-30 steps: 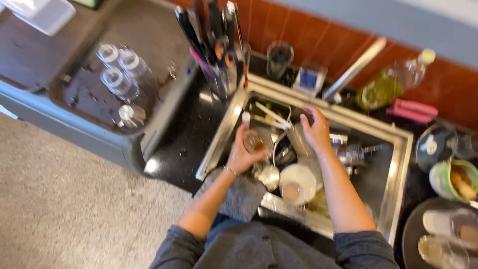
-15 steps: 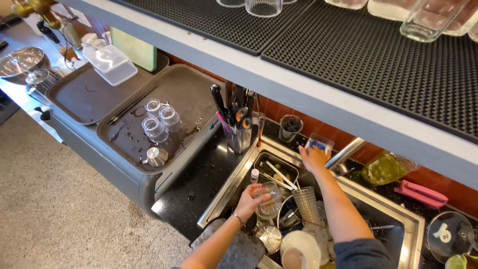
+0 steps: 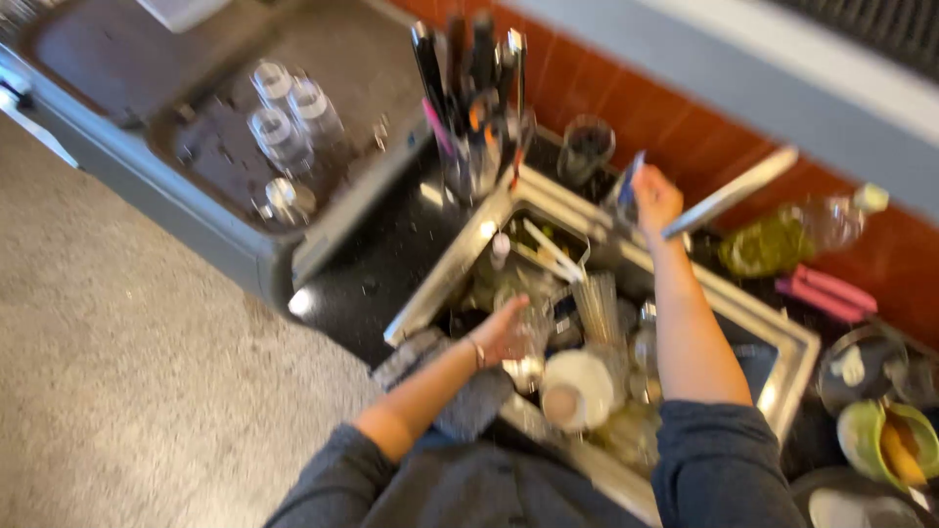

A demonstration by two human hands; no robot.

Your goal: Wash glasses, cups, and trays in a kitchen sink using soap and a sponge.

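Compared with half a second earlier, the view has dropped toward the stainless steel sink point(image 3: 782, 391) and the overhead black mat is gone. The right hand point(image 3: 653, 198) now stretches to the sink's far rim, curled around a small blue sponge-like item point(image 3: 631, 186). The left hand point(image 3: 504, 332) stays low, fingers wrapped around a clear drinking glass point(image 3: 533, 328) among the dishes; blur hides finer detail.

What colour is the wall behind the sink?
Reddish-orange tiles, seen in the head view.
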